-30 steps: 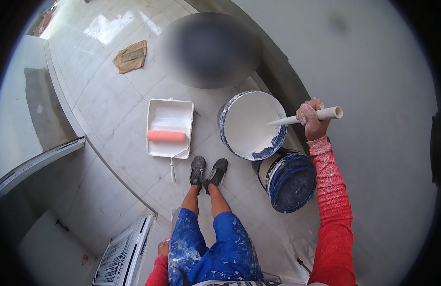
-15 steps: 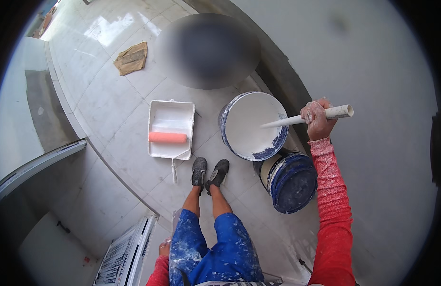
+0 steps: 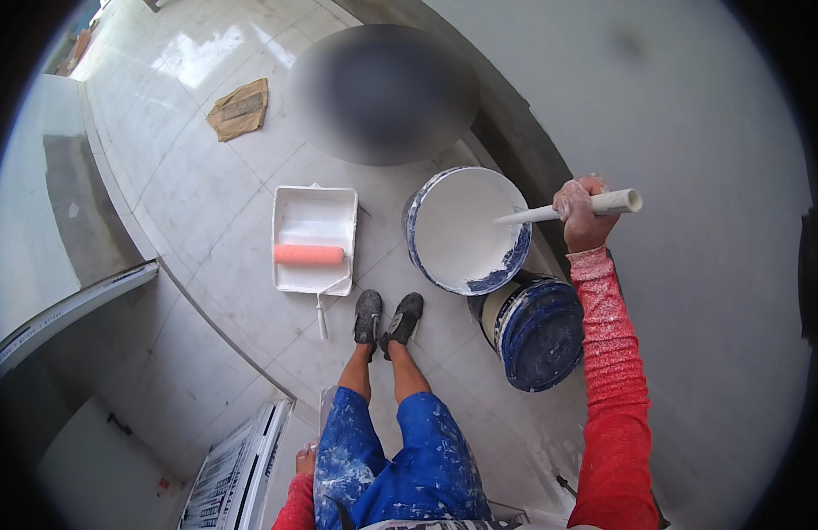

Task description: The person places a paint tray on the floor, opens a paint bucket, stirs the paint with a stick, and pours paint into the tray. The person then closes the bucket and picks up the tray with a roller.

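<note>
My right hand (image 3: 585,212), whitened with paint, is closed round a white plastic pipe (image 3: 617,202). The pipe leans over the rim of a blue bucket (image 3: 412,237), its lower end sunk in the white paint (image 3: 462,231). Beside my left thigh is my left hand (image 3: 305,458), partly hidden by my paint-spattered blue shorts; its fingers do not show well enough to read. Left of the bucket, a paint tray (image 3: 316,215) lies on the floor. A paint roller with a salmon-pink sleeve (image 3: 309,254) rests across it, handle sticking out over the near edge.
Close by the open bucket stands a second bucket with a dark blue lid (image 3: 543,344). A wall (image 3: 683,177) rises along the right. Flattened brown paper or card (image 3: 238,109) lies on the tiled floor (image 3: 188,168). A packaged white panel (image 3: 232,473) is at lower left.
My right hand and the pipe's top have shifted slightly left and up. The pipe's lower end has moved a little right and away through the paint. The roller stays in the tray.
</note>
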Demonstrator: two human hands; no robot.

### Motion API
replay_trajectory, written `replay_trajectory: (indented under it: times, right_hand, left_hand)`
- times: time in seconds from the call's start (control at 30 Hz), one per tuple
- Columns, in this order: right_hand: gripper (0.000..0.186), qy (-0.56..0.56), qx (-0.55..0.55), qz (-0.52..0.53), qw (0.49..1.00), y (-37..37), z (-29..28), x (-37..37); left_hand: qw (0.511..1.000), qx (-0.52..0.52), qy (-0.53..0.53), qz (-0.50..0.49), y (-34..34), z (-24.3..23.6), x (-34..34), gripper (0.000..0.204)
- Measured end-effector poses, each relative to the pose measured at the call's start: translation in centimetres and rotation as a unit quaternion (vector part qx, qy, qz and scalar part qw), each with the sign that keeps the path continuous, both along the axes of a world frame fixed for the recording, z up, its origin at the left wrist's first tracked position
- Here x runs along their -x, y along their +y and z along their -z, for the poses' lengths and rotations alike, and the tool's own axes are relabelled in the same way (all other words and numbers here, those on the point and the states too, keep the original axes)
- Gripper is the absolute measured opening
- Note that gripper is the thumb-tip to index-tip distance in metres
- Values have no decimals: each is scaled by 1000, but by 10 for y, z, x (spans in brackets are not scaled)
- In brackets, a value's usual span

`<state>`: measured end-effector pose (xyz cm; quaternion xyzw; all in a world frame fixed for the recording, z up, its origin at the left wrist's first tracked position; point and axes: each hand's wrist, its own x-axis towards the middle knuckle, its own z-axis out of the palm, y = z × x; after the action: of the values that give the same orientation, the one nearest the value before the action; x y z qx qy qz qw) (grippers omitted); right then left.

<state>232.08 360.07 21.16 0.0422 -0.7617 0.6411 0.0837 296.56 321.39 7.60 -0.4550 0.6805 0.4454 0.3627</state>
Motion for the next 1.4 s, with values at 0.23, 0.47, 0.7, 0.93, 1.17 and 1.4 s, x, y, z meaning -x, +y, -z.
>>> replay_trajectory:
  times: [0.23,0.47,0.7,0.93,1.17,1.4]
  right_hand:
    - [19,-12,88,-2,996,3,-2,3]
    - [19,17,60,19,998,2,-3,9]
    - [22,24,77,40,996,-13,-4,10]
    - [21,84,24,14,996,-13,-13,7]
    - [19,94,54,54,993,-19,-13,12]
    - [22,99,68,119,986,1,-22,4]
  left_hand:
    - [977,34,40,205,-3,-3,2,31]
    - [993,22,16,115,0,-9,20,40]
    - [990,23,22,136,-2,-6,20,34]
    - [1000,-5,0,2,1,-10,23,35]
    - [999,6,33,-21,-8,-7,16,38]
    - [999,23,-7,27,0,-20,53,41]
